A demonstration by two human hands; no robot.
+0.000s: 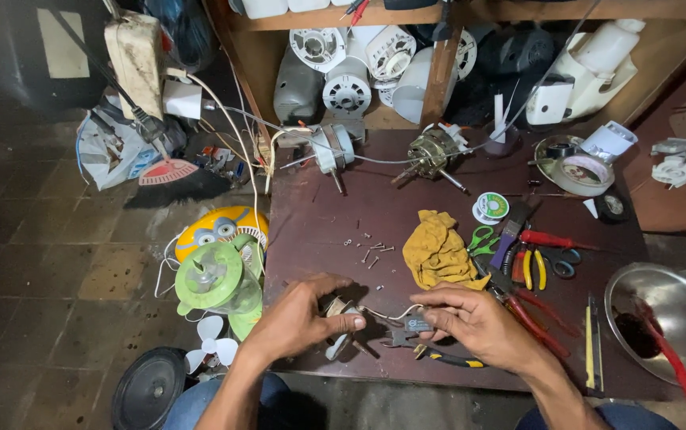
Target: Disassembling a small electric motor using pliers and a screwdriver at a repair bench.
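Near the bottom centre of the frame, left hand [305, 317] wrapped around a small fan motor [338, 328] resting on the dark wooden bench [335, 219], thumb pressed across its top. Just right of it, right hand [477, 318] pinching a small dark block [418, 322], probably a capacitor, joined to the motor by thin pale wires [387, 315]. Below the block, yellow-handled pliers [438, 356] flat on the bench. Above the hands, a crumpled yellow rag [437, 251] and loose screws [371, 251]. To the right, red-handled tools [528, 306] and scissors [482, 240]. At far right, a metal bowl [673, 318]. At lower left, on the floor, a green fan [209, 279].
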